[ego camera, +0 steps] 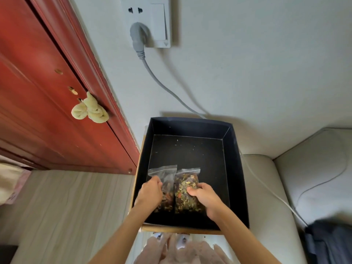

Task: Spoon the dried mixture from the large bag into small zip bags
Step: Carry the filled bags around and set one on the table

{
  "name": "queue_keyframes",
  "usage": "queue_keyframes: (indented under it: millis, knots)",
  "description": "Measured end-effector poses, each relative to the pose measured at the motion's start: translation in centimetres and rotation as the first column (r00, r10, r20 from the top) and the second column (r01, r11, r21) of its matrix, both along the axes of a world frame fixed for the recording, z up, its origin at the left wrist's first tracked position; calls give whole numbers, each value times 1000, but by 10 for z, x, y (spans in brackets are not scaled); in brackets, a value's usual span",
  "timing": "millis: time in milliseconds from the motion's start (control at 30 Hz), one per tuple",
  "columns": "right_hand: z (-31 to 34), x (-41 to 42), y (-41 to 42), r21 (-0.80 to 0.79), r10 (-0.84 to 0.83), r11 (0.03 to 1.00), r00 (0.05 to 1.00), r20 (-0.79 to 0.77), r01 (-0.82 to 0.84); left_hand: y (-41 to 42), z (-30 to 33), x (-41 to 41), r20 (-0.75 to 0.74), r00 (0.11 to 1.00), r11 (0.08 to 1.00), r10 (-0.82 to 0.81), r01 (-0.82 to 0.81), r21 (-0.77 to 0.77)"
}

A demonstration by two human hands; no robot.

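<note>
Two small clear zip bags filled with dried mixture stand side by side at the near end of a black box (190,126). My left hand (151,193) holds the left zip bag (166,180) from its left side, fingers curled against it. My right hand (204,195) grips the right zip bag (185,185), thumb on its front. Both bags' zip tops point away from me. Crumbs of the mixture are scattered on the box floor. No large bag or spoon is in view.
The box rests on a wooden edge (181,229) against a white wall with a socket (150,21) and grey cable (167,88). A red door (47,111) stands at left, a beige sofa (285,187) at right. Fluffy pink slippers (181,250) show below.
</note>
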State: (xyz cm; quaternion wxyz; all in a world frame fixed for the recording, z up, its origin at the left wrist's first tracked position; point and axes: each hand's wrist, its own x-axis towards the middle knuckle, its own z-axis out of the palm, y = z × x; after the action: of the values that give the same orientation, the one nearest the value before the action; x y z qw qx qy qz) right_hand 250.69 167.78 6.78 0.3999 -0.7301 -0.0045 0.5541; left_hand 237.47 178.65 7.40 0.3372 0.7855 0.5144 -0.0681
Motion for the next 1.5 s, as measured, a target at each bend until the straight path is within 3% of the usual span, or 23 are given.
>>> queue_keyframes:
  millis: [133, 333, 533, 667, 767, 867, 967, 1167, 1367, 1500]
  knots:
    - [-7, -4, 3, -28, -10, 1000, 1000, 4, 10, 4, -4, 5, 31, 997, 996, 73, -71, -48]
    - [-8, -4, -1, -156, 217, 973, 908, 358, -171, 0, -9, 3, 1, 993, 985, 117, -116, -125]
    - [0, 10, -11, -141, 243, 969, 892, 382, -204, 4, 17, 1, 6, 1000, 996, 14, -14, -83]
    - [11, 24, -21, 19, 114, 991, 892, 438, -136, -5, 47, -12, 290, 955, 997, 66, -55, -46]
    - [26, 33, -22, 189, -4, 980, 951, 309, -58, -20, 66, -33, 519, 819, 968, 245, -177, -177]
    - [33, 34, -24, 246, 33, 963, 956, 292, -108, -46, 67, -65, 613, 683, 910, 398, -377, -170]
    - [39, 26, -27, 295, 152, 915, 913, 380, -275, -83, 55, -97, 642, 549, 792, 535, -591, -155]
    - [58, -5, -33, 392, 456, 651, 748, 482, -650, -193, 29, -138, 623, 179, 407, 761, -880, -244]
    - [64, -62, -39, 385, 738, 366, 516, 435, -847, -305, 13, -154, 561, -144, 39, 815, -953, -302]
    - [47, -103, -51, 320, 859, 257, 367, 356, -912, -364, -2, -161, 506, -352, -197, 788, -922, -334]
